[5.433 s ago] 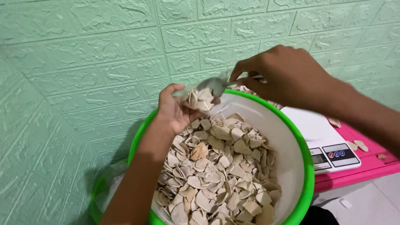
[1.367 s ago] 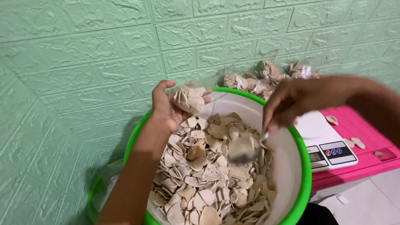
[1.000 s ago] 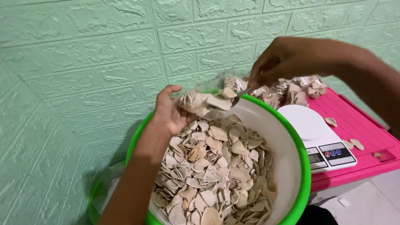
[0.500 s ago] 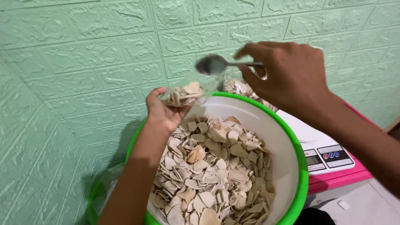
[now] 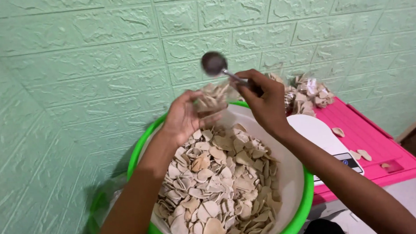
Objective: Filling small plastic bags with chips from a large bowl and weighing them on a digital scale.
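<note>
My left hand (image 5: 184, 118) holds a small clear bag of pale chips (image 5: 211, 98) above the far rim of a white basin with a green rim (image 5: 297, 187). The basin is heaped with thin beige chips (image 5: 215, 181). My right hand (image 5: 264, 100) grips a metal spoon (image 5: 214, 64) by the handle, its empty bowl raised above the bag. Both hands meet over the basin's far edge.
To the right, a pink table (image 5: 370, 143) carries a white kitchen scale (image 5: 321, 138), several filled clear bags (image 5: 306, 93) stacked against the green brick-pattern wall (image 5: 91, 75), and a few stray chips (image 5: 360, 154).
The spoon went down into the basin, came up to the bag, and now points up and left, empty. The left hand has kept the bag at the basin's far edge.
</note>
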